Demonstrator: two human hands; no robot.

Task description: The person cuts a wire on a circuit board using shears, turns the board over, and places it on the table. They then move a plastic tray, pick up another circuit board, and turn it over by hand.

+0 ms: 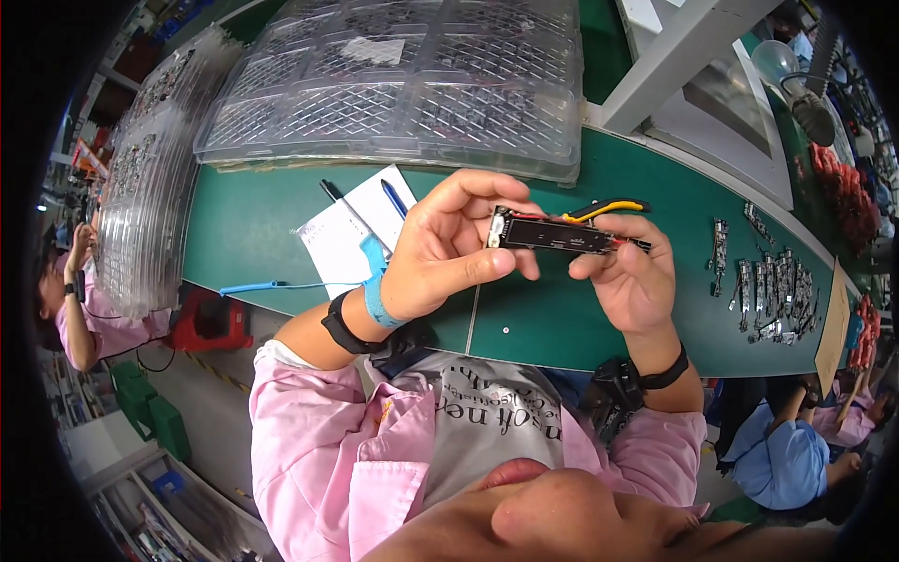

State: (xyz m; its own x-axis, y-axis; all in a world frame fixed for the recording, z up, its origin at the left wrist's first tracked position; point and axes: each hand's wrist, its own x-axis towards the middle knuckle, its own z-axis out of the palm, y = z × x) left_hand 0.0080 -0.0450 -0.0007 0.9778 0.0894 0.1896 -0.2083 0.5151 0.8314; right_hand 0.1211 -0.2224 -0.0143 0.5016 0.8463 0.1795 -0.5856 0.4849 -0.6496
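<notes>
A long, narrow black electronic module [552,236] with red wires along its upper edge is held up level above the green bench. My left hand [448,245] grips its left end, thumb in front and fingers behind. At the opposite end, by the red and black wires, the fingers of my right hand [637,272] are closed around the module's tip. Just behind the module shows a yellow-and-black curved tool handle [609,207], like that of pliers; its other end is hidden. A blue wrist strap [375,286] with a coiled cord [251,288] circles my left wrist.
Clear plastic trays [393,89] are stacked at the back, with another tall stack [154,178] at left. White paper [337,234] carries a marker [342,201] and a blue pen [393,199]. Several small circuit boards [773,290] lie at right, near a metal frame [688,61].
</notes>
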